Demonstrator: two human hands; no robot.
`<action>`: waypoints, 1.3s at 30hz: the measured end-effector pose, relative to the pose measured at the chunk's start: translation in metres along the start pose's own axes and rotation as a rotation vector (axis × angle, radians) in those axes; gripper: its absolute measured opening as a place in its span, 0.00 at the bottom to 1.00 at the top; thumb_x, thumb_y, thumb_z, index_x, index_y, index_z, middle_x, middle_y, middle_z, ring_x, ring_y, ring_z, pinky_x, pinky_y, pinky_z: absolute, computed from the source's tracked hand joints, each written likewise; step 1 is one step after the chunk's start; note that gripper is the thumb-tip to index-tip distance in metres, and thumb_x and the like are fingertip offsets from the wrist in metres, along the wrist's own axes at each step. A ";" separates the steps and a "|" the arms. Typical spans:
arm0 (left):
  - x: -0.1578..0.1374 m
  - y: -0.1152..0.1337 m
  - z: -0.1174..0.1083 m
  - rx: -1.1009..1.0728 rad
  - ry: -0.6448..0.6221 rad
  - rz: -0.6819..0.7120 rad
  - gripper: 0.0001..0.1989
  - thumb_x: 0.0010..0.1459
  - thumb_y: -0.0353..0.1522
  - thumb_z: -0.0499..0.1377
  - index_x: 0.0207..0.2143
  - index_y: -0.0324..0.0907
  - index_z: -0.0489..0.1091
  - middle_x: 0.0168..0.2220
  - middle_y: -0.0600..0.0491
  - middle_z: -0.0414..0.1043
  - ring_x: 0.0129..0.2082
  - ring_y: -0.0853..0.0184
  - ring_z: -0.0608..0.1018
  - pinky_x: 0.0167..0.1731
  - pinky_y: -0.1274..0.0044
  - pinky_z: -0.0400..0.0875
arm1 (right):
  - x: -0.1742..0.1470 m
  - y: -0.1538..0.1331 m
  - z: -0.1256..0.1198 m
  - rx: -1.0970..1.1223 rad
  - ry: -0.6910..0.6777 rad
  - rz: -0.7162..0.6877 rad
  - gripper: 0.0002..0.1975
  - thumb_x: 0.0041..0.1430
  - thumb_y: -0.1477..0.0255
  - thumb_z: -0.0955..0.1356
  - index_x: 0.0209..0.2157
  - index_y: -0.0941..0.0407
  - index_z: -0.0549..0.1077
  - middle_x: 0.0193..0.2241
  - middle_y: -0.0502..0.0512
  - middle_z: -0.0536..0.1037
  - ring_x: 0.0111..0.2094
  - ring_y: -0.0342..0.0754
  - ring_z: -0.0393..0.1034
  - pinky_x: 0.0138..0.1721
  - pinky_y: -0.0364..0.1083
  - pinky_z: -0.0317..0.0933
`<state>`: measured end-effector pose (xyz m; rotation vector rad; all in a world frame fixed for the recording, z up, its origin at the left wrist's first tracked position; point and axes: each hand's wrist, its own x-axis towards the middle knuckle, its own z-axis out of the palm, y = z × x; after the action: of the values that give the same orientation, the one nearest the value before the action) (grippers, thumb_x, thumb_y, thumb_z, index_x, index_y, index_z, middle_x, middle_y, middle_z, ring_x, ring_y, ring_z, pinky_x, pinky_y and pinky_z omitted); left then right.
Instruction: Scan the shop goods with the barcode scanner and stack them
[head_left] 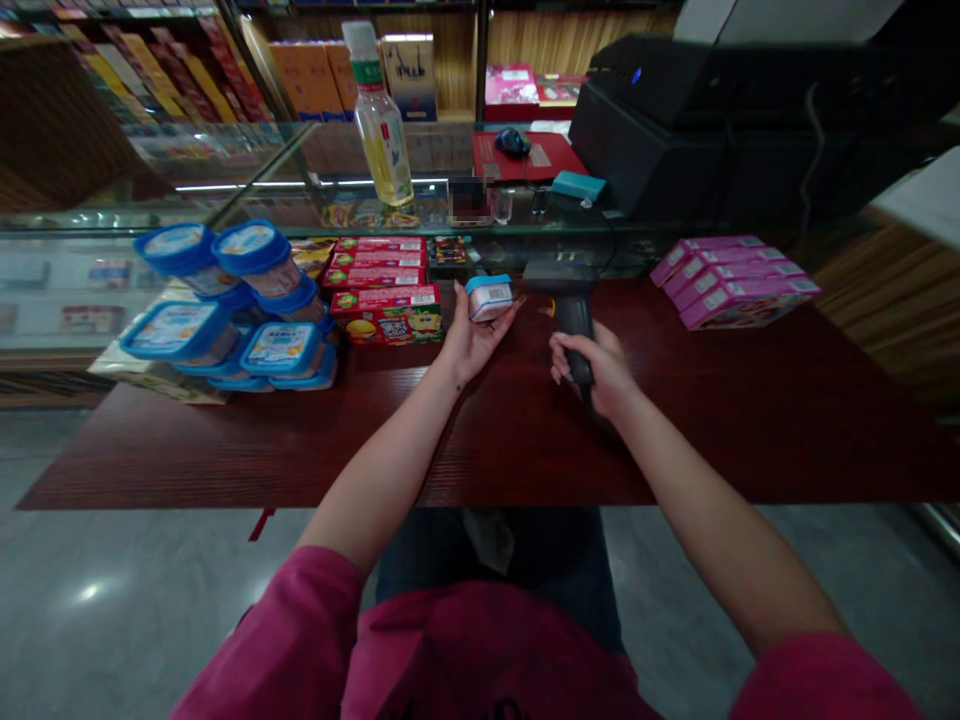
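My left hand (478, 342) is closed round a small tub with a blue lid (490, 297), tipped so that its barcode label shows. To the right, my right hand (600, 372) grips a black handheld barcode scanner (576, 318) by its handle. The scanner's head lies a little apart from the tub, above the dark red wooden counter (517, 450). Just left of my left hand are stacked red snack boxes (386, 315). Further left stand piled blue-lidded tubs (281, 345), several of them.
Pink boxes (739, 285) lie in a row at the right. Behind the counter is a glass display case (247, 170), with a drink bottle (381, 125), a computer mouse (513, 143) and a blue-green box (578, 187) on it. Black equipment (652, 150) stands at the back right.
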<state>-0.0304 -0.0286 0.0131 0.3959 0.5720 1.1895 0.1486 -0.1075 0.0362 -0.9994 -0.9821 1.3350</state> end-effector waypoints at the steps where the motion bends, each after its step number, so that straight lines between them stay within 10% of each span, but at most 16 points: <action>1: 0.001 0.000 -0.001 0.003 0.010 0.002 0.35 0.78 0.55 0.44 0.67 0.40 0.70 0.55 0.43 0.83 0.60 0.58 0.83 0.59 0.73 0.80 | -0.003 -0.001 0.001 -0.009 -0.013 0.001 0.18 0.49 0.67 0.79 0.35 0.50 0.69 0.22 0.43 0.72 0.17 0.41 0.59 0.17 0.43 0.62; 17: -0.001 0.000 0.002 -0.051 0.091 -0.036 0.32 0.76 0.55 0.49 0.62 0.41 0.74 0.42 0.47 0.85 0.39 0.64 0.87 0.46 0.75 0.83 | -0.015 -0.015 0.007 -0.090 -0.125 0.095 0.19 0.50 0.65 0.79 0.38 0.51 0.70 0.21 0.42 0.70 0.16 0.39 0.58 0.16 0.42 0.56; 29: -0.009 -0.005 -0.002 0.095 -0.092 0.065 0.19 0.69 0.38 0.63 0.60 0.46 0.72 0.54 0.48 0.81 0.57 0.58 0.83 0.60 0.64 0.78 | 0.002 -0.010 -0.009 -0.024 0.031 -0.014 0.18 0.46 0.66 0.79 0.32 0.50 0.68 0.21 0.43 0.71 0.17 0.39 0.58 0.16 0.42 0.59; 35: -0.047 -0.008 -0.011 0.708 -0.233 0.435 0.36 0.47 0.38 0.79 0.57 0.46 0.72 0.61 0.45 0.76 0.60 0.51 0.79 0.62 0.58 0.76 | 0.008 0.000 -0.011 0.008 0.074 -0.003 0.19 0.42 0.67 0.79 0.33 0.51 0.69 0.20 0.43 0.70 0.17 0.39 0.58 0.16 0.41 0.59; 39: -0.095 0.020 -0.026 1.071 -0.174 0.797 0.35 0.50 0.44 0.79 0.56 0.45 0.72 0.59 0.44 0.77 0.60 0.52 0.79 0.64 0.59 0.73 | 0.003 0.002 -0.004 -0.014 0.022 0.023 0.20 0.41 0.68 0.80 0.35 0.53 0.73 0.21 0.44 0.71 0.17 0.39 0.59 0.17 0.41 0.61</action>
<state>-0.0857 -0.1118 0.0235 1.7436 0.9116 1.4851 0.1516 -0.1048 0.0334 -1.0372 -0.9671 1.3351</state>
